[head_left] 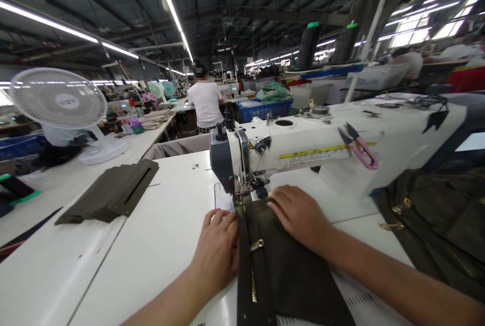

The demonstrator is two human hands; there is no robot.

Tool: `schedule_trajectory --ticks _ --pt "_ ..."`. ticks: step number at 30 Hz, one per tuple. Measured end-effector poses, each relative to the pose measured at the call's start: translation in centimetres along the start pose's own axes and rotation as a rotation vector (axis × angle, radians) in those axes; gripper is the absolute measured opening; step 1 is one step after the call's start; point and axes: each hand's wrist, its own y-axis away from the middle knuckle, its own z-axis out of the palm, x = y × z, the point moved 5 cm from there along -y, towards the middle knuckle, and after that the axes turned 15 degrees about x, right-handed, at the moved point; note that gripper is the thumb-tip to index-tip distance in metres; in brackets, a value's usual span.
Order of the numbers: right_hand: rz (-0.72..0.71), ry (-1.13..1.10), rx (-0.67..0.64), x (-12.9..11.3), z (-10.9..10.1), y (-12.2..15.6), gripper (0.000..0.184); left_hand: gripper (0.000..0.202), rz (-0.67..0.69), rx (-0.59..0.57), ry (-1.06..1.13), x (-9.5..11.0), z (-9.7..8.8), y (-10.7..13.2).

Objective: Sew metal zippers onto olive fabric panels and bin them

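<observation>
A dark olive fabric piece [291, 275] with a gold zipper lies on the white table under the needle of a white sewing machine [303, 146]. My left hand [217, 250] rests flat on the table against the fabric's left edge, fingers stretched toward the presser foot [240, 195]. On top of the fabric, just right of the needle, my right hand [299, 215] lies flat with its fingers extended. Neither hand grips anything.
A stack of dark olive cut pieces [113, 192] lies at the left. Pink thread snips [359, 146] sit on the machine arm. More olive fabric with gold hardware [435, 215] is piled at the right. A white fan [60, 106] stands at far left; a person in white [206, 101] sits beyond.
</observation>
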Motion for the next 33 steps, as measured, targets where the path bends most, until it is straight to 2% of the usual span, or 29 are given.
schedule_trajectory --ticks 3,5,10,14,24,33 --pt "-0.074 -0.236 -0.042 -3.1 1.1 0.6 0.03 0.036 -0.016 0.125 0.02 -1.0 0.2 0.5" --pt "-0.075 -0.271 -0.085 -3.8 2.0 1.1 0.037 0.039 0.031 0.134 0.029 -1.4 0.7 0.7" --pt "-0.125 -0.288 -0.154 -3.2 2.6 1.3 0.04 0.028 0.22 0.086 0.053 -1.4 1.5 0.6" --pt "-0.168 -0.291 -0.184 -2.9 2.4 1.0 0.039 0.025 0.288 0.064 0.045 -0.9 1.3 0.2" --pt "-0.172 -0.296 -0.173 -2.8 2.7 1.0 0.039 0.025 0.298 0.034 0.019 -0.5 1.2 0.0" --pt "-0.186 -0.33 -0.145 -2.4 2.9 1.0 0.037 0.025 0.238 -0.009 0.021 -0.4 1.3 -0.4"
